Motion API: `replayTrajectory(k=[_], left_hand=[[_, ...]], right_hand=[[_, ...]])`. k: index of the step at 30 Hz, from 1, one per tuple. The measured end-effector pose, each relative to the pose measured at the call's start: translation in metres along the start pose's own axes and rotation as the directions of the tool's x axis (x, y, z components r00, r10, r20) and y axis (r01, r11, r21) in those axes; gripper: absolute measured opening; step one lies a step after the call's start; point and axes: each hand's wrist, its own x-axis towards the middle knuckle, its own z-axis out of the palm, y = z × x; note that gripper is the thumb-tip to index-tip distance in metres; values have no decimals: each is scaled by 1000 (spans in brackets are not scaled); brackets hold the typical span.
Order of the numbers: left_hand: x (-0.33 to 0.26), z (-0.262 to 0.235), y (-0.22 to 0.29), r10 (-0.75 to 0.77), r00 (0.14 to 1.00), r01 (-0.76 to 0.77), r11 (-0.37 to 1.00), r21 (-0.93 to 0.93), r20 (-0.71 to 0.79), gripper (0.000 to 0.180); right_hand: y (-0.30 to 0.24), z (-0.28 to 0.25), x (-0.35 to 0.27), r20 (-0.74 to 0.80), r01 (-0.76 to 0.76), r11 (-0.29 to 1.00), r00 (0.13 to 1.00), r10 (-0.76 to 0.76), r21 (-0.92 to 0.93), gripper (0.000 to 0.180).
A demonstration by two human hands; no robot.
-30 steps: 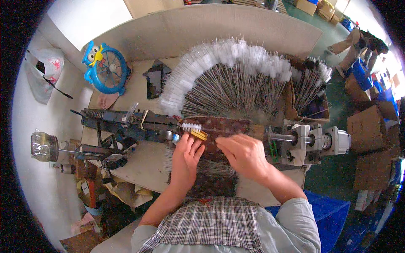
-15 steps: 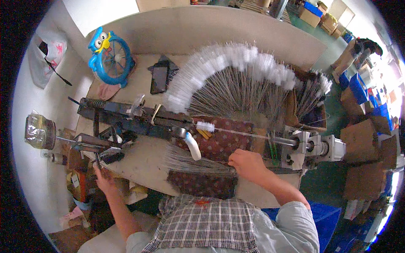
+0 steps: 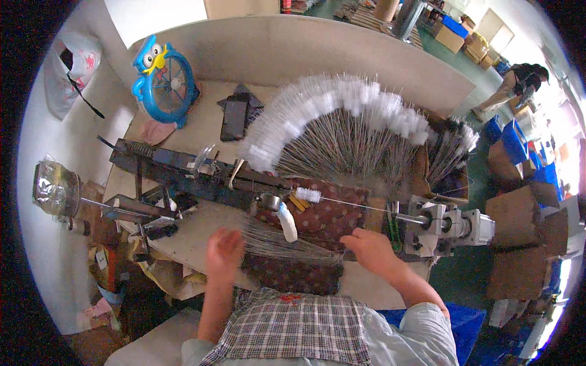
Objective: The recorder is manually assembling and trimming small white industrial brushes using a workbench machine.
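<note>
A bundle of thin straight metal wires (image 3: 290, 244) lies across the bench in front of me. Beside its left end is my left hand (image 3: 224, 249), its fingers curled and blurred. At the right end, my right hand (image 3: 371, 250) has thumb and fingers pinched together; what is between them is too small to make out. Beyond the hands, a small white bristle brush (image 3: 308, 195) sits in line with the machine, its wire stem running right to the metal spindle (image 3: 418, 219). A white-wrapped lever handle (image 3: 287, 224) slants down between the brush and the wire bundle.
Many finished white brushes (image 3: 342, 100) fan out behind the machine bar (image 3: 177, 165). A box of dark brushes (image 3: 448, 158) stands at right. A phone (image 3: 233, 119) and a blue toy wheel (image 3: 168, 91) lie toward the back left. Another person (image 3: 516, 88) bends among boxes far right.
My left hand has left the machine's left end and come right, to the wire bundle. My right hand has shifted slightly right. Less of the spindle's steel rod sticks out toward the brush.
</note>
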Motion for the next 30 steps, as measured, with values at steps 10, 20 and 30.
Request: replayTrajectory(k=[10, 20, 30], left_hand=[[-28, 145, 120, -348, 588, 808, 242, -536, 730, 35], [-49, 107, 95, -498, 560, 403, 862, 307, 663, 34], [-10, 251, -2, 158, 381, -923, 121, 365, 911, 18]], right_hand=[[-10, -1, -19, -49, -32, 999, 998, 32, 13, 28], [34, -121, -31, -577, -128, 987, 800, 163, 102, 23], [31, -96, 9, -536, -78, 956, 814, 224, 282, 20]])
